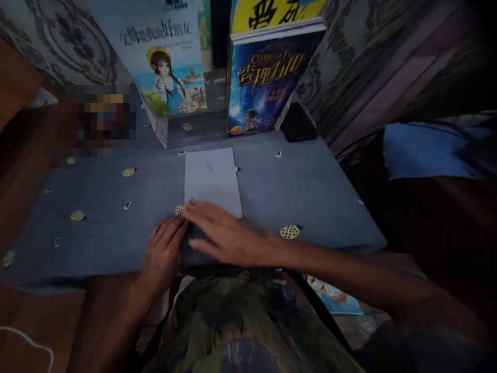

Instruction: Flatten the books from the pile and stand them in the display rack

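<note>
The pale grey rectangular card sheet (213,181) lay flat on the blue-grey cloth printed with small yellow pineapples (310,191) that covered the table. At the near edge of that sheet, the right hand (225,235) lay palm down with its fingers (198,210) stretched out flat and spread a little, the fingertips touching the sheet's near left corner and the rest of the hand pressing on a dark fold of cloth (192,248) just below the sheet. The left hand (163,254) rested just left of the right one, also open and flat, its fingertips meeting the same dark fold; neither hand gripped anything. Beyond the sheet's far edge stood a dark blue picture book with gold lettering (260,88), upright, and to the left of the book a light blue book showing a drawn girl (166,57), standing in a clear box (186,129). A black flat device (298,123) lay beyond the sheet's far right corner, beside the dark blue book.
</note>
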Tool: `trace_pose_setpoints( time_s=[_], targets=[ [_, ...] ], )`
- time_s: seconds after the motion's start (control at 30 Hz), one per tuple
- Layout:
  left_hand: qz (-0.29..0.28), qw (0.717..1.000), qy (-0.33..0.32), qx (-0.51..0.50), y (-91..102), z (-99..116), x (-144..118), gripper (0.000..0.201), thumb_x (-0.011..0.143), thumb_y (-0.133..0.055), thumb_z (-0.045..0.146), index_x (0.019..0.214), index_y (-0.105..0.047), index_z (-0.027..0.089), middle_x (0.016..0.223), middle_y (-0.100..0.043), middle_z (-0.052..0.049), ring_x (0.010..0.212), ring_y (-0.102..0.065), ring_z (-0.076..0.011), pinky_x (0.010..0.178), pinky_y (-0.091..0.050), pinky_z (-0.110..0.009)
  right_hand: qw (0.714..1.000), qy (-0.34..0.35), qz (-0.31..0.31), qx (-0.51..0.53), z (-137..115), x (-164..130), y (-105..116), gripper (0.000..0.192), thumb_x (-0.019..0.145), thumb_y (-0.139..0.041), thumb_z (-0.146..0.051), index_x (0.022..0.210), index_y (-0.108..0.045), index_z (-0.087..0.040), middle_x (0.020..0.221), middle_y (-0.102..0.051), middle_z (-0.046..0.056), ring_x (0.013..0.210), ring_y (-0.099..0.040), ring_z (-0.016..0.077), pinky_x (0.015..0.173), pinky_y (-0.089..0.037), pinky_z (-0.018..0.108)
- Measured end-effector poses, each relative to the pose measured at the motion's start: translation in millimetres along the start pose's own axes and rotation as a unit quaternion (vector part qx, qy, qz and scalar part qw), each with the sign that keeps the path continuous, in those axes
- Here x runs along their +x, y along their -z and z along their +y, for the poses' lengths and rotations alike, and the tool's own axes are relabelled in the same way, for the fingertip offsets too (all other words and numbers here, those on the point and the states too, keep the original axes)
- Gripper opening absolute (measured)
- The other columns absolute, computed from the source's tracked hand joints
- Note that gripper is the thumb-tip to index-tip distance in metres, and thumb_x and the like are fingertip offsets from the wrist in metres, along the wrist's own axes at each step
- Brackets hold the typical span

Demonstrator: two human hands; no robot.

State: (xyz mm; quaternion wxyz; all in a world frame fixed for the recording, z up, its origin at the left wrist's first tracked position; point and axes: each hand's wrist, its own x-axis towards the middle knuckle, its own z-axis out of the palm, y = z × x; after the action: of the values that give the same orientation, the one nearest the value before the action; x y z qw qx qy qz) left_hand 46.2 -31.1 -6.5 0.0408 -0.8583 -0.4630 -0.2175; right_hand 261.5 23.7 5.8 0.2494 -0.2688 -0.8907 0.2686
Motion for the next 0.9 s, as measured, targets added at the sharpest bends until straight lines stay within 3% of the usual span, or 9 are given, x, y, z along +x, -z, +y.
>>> trace_pose_setpoints(
  time_s=[0.07,0.17,0.37,0.7,0.8,0.9],
  targets=[
    [0.005,1.000,-0.002,0.000,-0.1,1,2,0.043,0.094,-0.044,0.012,0.135,-0.056,0.012,0.119,-0.070,-0.017,0.114,-0.064,-0.0286,0.099,-0.049,-0.043,0.999,0.006,-0.043,-0.007,-21,-2,-21,0.074,0.100,-0.051,-0.048,0.155,-0.027,-0.005,0.162,-0.032,0.024,0.154,-0.023,0.0297,0.122,-0.033,0.049],
    [0.009,1.000,-0.006,0.012,1.5,2,4,0.039,0.095,-0.042,0.011,0.129,-0.060,0.010,0.119,-0.071,-0.018,0.115,-0.065,-0.0277,0.099,-0.048,-0.042,0.997,-0.015,-0.058,-0.038,-29,-4,-36,0.082,0.099,-0.054,-0.047,0.154,-0.021,0.003,0.162,-0.023,0.031,0.155,-0.013,0.0342,0.124,-0.027,0.053],
    [0.026,0.999,-0.014,0.035,1.9,1,6,0.038,0.095,-0.041,0.003,0.123,-0.064,0.014,0.119,-0.073,-0.013,0.114,-0.067,-0.0255,0.096,-0.049,-0.040,0.994,-0.042,-0.055,-0.087,-19,-29,-22,0.076,0.102,-0.047,-0.044,0.154,-0.022,0.006,0.161,-0.021,0.034,0.155,-0.010,0.0357,0.124,-0.027,0.054],
    [0.032,0.999,-0.006,0.042,2.2,6,8,0.038,0.094,-0.045,0.000,0.125,-0.061,0.015,0.118,-0.073,-0.013,0.113,-0.067,-0.0258,0.093,-0.051,-0.041,0.985,-0.089,0.015,-0.145,-6,-74,-6,0.081,0.103,-0.044,-0.038,0.160,0.002,-0.004,0.161,-0.025,0.030,0.154,-0.016,0.0330,0.120,-0.035,0.059],
    [0.039,0.998,-0.007,0.038,2.8,7,10,0.036,0.094,-0.045,0.001,0.122,-0.061,0.014,0.117,-0.073,-0.013,0.113,-0.067,-0.0256,0.093,-0.052,-0.040,0.980,-0.108,0.038,-0.161,3,-79,2,0.076,0.104,-0.044,-0.037,0.161,-0.005,-0.007,0.160,-0.031,0.028,0.153,-0.022,0.0317,0.119,-0.037,0.057],
    [0.037,0.999,-0.004,0.025,2.0,6,17,0.030,0.095,-0.044,0.002,0.114,-0.063,0.013,0.116,-0.073,-0.014,0.112,-0.067,-0.0243,0.093,-0.052,-0.038,0.978,-0.102,0.034,-0.177,10,-80,9,0.064,0.104,-0.044,-0.035,0.157,-0.025,-0.005,0.157,-0.038,0.027,0.151,-0.030,0.0314,0.119,-0.039,0.055]
  ],
)
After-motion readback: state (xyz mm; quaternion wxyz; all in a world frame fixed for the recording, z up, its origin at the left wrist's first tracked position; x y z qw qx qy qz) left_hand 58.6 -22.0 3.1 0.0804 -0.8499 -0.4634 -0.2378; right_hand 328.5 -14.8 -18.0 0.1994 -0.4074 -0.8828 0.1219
